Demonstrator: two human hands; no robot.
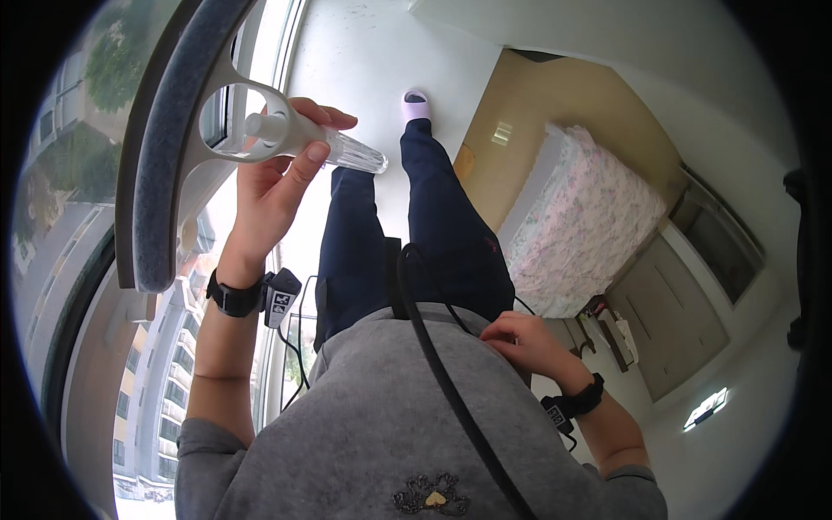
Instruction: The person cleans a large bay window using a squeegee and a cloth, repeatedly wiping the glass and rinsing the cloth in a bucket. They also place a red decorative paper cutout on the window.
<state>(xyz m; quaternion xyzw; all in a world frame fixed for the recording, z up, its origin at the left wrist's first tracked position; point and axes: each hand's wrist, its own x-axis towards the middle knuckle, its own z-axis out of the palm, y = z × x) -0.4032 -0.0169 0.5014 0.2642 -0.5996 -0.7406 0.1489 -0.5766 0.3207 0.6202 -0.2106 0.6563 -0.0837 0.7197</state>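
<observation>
In my left hand is a window-cleaning tool, gripped by its white plastic neck with the thumb on the near side. Its wide head carries a grey-blue fabric pad and a dark strip along the outer edge. The head stands in front of the window glass on the left; I cannot tell whether it touches. A clear ribbed plastic handle extends to the right past my fingers. My right hand rests at my right hip, fingers bent against the grey shirt. Its palm side is hidden.
The window runs along my left, with buildings and trees outside. A black cable hangs down my front; thinner wires lead from both wrist devices. Floral-patterned bedding lies to the right, near a grey cabinet. Pale floor stretches ahead.
</observation>
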